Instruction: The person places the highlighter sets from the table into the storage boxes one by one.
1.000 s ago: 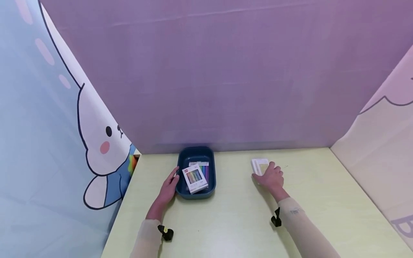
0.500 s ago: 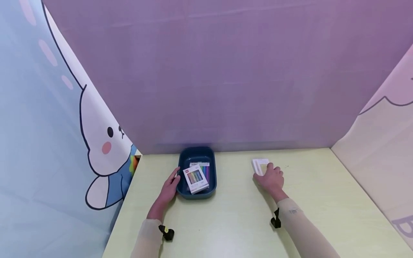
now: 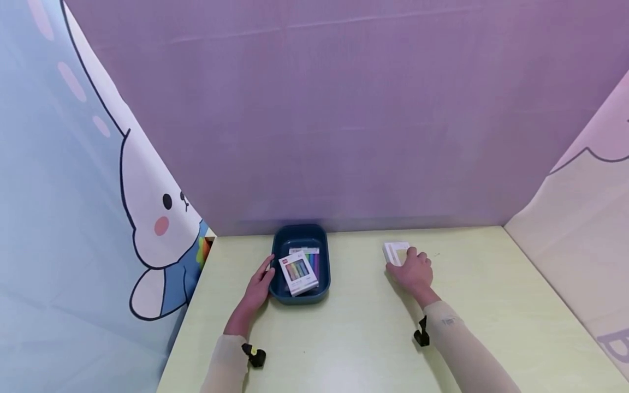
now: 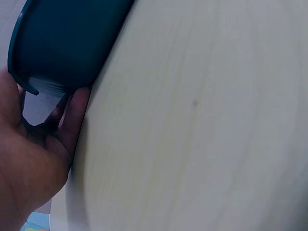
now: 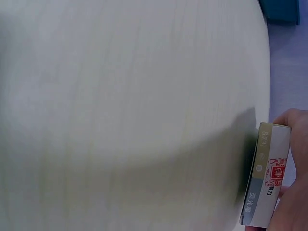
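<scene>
In the head view a dark blue bin [image 3: 324,273] stands against the back wall, with a white box of coloured highlighters [image 3: 298,275] lying tilted over a flat pack of coloured pens [image 3: 314,256]. My left hand [image 3: 257,286] rests on the bin's left side; in the left wrist view its thumb is at the rim and its straight fingers [image 4: 77,113] touch the outer wall. Further right, my right hand [image 3: 414,272] grips a white and beige highlighter box [image 3: 393,251] between thumb and fingers. The right wrist view shows that highlighter box [image 5: 267,178] edge-on, printed with a red mark.
The pale wooden table [image 3: 344,338] meets a purple cloth backdrop [image 3: 344,136] at its back edge. A blue rabbit-print cloth [image 3: 152,229] hangs along the left side, a pink and cream one [image 3: 585,229] along the right. Black wrist cameras sit at both cuffs.
The view has shifted very slightly. Both hands stay in place, the left at the bin and the right on the highlighter box.
</scene>
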A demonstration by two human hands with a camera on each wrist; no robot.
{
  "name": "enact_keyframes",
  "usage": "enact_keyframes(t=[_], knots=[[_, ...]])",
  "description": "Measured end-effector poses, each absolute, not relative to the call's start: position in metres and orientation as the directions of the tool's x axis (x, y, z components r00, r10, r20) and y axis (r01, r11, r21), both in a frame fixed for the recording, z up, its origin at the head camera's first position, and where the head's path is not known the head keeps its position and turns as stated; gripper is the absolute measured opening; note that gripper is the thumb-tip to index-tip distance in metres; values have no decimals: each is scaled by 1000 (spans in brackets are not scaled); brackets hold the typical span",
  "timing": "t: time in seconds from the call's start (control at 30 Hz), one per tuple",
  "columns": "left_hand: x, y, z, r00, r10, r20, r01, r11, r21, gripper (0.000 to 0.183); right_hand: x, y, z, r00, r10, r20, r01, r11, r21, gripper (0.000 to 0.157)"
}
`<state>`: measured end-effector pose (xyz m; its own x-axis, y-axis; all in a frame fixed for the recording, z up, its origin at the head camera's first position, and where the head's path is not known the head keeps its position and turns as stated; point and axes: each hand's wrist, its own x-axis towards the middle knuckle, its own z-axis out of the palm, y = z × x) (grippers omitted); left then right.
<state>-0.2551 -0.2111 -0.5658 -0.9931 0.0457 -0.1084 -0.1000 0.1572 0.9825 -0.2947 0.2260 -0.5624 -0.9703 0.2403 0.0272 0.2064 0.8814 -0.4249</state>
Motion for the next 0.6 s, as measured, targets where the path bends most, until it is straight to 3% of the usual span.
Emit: enact_keyframes(t=[0.13,0.43,0.6], knots=[[-250,-209,-554,-993,58,-104,-93,167,982,49,-294,225,-559,-972,232,24,200,882,-426,80],[-264,-214,-587,-994,38,-103,-96,165,982,50,-293,217,-550,-975,207,78,154,887,-436,78],[-261,-212,-577,-993,44,-108,-100,157,983,49,-293,208,-542,-976,196,100,135,892,-432,76]])
